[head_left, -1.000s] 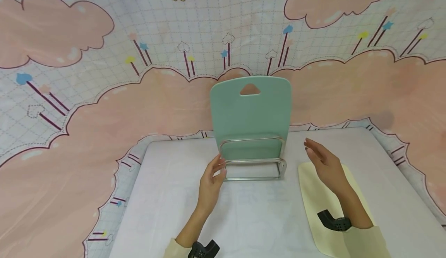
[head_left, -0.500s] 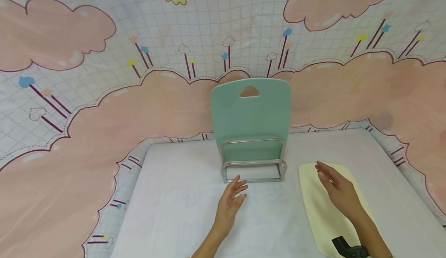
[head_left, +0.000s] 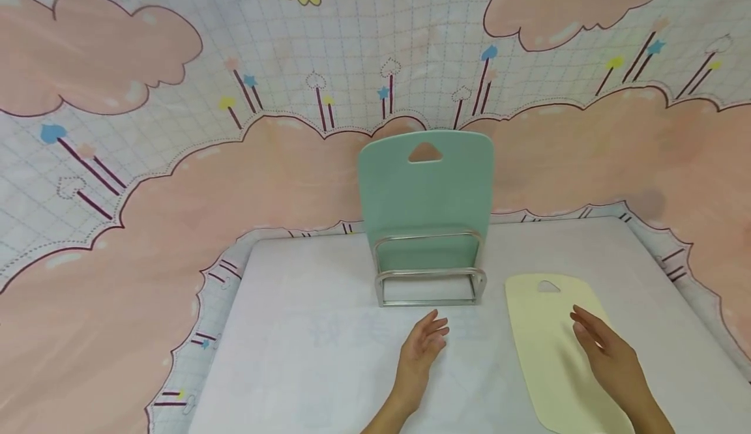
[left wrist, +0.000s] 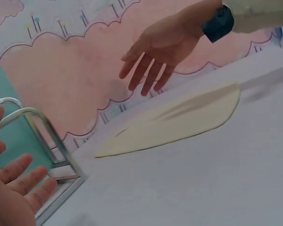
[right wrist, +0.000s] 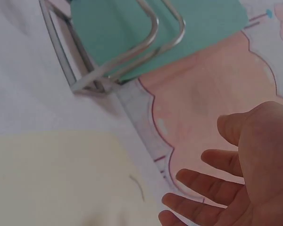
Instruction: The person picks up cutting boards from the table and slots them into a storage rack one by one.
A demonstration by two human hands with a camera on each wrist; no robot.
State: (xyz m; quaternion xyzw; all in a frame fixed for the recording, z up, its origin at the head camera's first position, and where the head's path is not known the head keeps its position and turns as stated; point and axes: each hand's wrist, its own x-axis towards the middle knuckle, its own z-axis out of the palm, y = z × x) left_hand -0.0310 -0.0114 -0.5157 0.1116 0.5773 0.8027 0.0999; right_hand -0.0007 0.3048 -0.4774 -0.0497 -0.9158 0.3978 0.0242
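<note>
Rack [head_left: 431, 272] near back edge of table [head_left: 311, 330], seemingly keeping green board [head_left: 426, 189] upright
Left hand [head_left: 420, 349] and right hand [head_left: 611, 359] empty; yellow board [head_left: 548, 339] flat.

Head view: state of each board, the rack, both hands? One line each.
Green board: roughly upright in the rack
Yellow board: lying flat on the table
Rack: standing, holding the green board
Left hand: holding nothing
Right hand: over the yellow board, holding nothing
</note>
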